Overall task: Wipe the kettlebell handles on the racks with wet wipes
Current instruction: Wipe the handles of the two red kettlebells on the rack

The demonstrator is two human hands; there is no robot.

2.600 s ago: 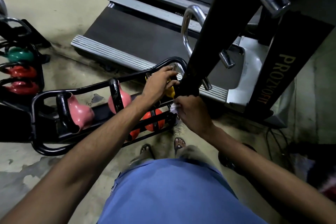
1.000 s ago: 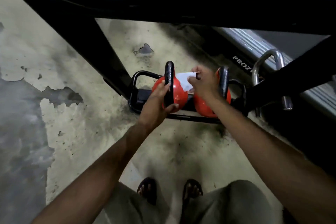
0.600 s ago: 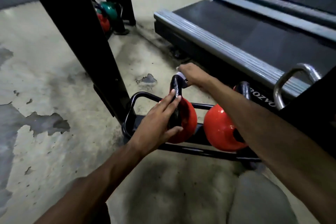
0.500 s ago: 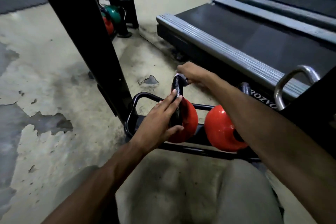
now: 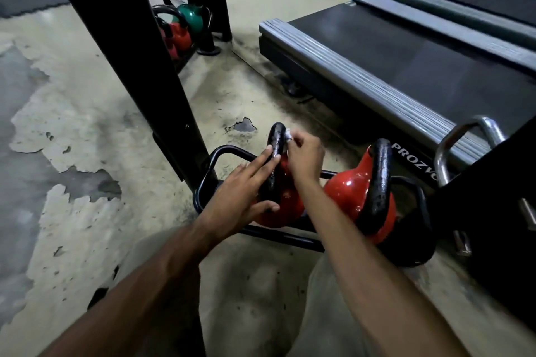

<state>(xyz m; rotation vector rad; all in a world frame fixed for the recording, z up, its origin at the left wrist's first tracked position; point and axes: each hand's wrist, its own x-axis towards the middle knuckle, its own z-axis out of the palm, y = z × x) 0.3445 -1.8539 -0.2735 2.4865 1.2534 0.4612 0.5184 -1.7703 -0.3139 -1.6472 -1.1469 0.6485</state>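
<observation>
Wipe (image 5: 289, 135) sits pinched in my right hand (image 5: 304, 156), pressed against the top of the handle (image 5: 277, 139) of the red kettlebell (image 5: 285, 206) on the low rack (image 5: 208, 171). My left hand (image 5: 240, 200) lies against that handle, fingers straight. Right of this kettlebell stands a second kettlebell (image 5: 348, 191); beyond it, a treadmill (image 5: 406, 66).

Two hands (image 5: 240, 200) (image 5: 304, 156), two racks (image 5: 216, 153) (image 5: 206, 35), one wipe (image 5: 289, 135)
</observation>
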